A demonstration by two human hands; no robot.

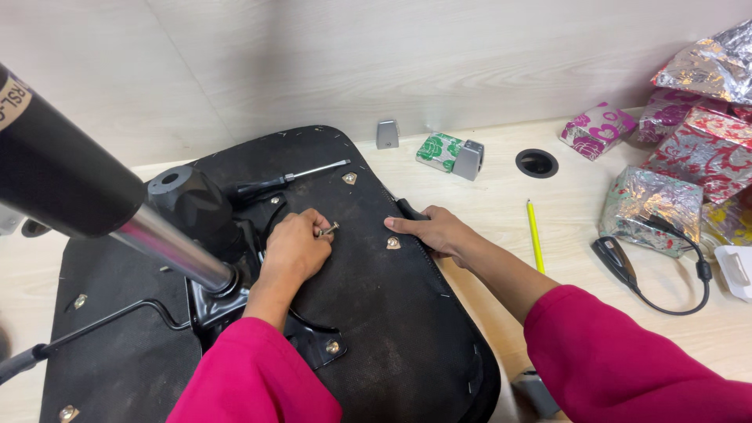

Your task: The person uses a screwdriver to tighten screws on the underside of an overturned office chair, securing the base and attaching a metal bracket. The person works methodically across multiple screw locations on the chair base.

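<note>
An upturned black chair seat point(392, 313) lies on the desk, underside up, with a black metal bracket point(223, 301) and a gas cylinder point(168, 247) rising toward me at the left. My left hand point(294, 249) rests on the seat beside the bracket and pinches a small silver bolt point(329, 229) at its fingertips. My right hand point(435, 229) lies flat on the seat's right edge, fingers spread, near a metal insert point(393, 243). A black-handled screwdriver point(286, 180) lies on the seat beyond the left hand.
A yellow pencil point(535, 235) and a black corded device point(619, 262) lie right of the seat. Several foil-wrapped boxes point(697, 149) are stacked at the far right. A small green-patterned box point(439, 150), grey clips point(468, 160) and a round cable hole point(536, 163) sit behind.
</note>
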